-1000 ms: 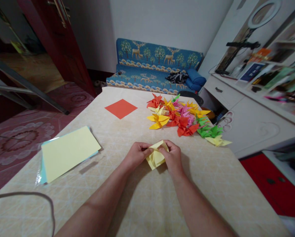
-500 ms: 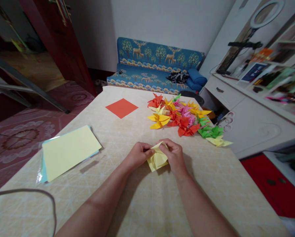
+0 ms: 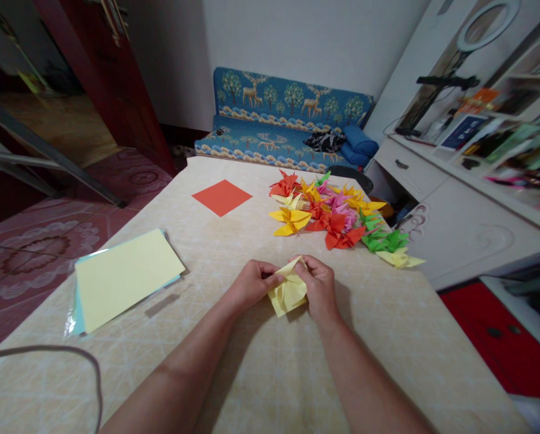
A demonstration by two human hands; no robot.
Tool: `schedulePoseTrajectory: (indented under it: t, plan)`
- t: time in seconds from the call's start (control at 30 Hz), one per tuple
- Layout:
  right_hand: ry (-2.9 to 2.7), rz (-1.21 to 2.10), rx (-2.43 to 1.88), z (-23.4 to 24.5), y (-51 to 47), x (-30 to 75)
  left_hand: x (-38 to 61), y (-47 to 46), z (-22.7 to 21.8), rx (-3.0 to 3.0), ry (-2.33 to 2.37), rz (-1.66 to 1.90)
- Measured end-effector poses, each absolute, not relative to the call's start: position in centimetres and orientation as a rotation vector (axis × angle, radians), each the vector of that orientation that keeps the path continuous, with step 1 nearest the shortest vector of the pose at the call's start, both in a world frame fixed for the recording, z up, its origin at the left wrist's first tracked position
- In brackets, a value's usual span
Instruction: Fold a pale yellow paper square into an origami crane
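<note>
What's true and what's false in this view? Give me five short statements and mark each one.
1. The left hand and right hand both hold the folded yellow paper. True.
2. The flat red sheet lies left of the group of paper figures. True.
3. The group of paper figures is all one color. False: it mixes red, orange, pink, green and yellow.
4. A blue patterned sofa stands beyond the table. True.
5. The stack of paper has red on top. False: pale yellow is on top.

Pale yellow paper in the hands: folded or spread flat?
Folded: the pale yellow paper shows creases and overlapping layers between left hand and right hand.
</note>
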State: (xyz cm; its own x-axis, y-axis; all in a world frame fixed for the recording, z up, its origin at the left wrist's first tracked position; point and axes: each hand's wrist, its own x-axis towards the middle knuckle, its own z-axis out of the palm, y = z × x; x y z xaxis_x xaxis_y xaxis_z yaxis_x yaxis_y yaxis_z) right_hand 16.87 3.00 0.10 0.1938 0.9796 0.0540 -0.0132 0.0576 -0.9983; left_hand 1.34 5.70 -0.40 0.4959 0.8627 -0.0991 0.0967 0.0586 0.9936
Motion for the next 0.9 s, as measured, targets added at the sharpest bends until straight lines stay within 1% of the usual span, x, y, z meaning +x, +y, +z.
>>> schedulePoseTrajectory:
  t: [0.5,0.67,0.9]
  plan:
    - [-0.845,1.179,-1.123,0.2,2.6,16.0,1.4,5.4,-0.2,1.343,0.946,0.726]
    - [-0.816,1.116,-1.132,0.5,2.4,15.6,1.4,5.4,-0.1,1.323,0.948,0.727]
    - [-0.906,0.888,-1.258,0.3,2.4,15.5,1.5,5.4,-0.2,1.311,0.963,0.729]
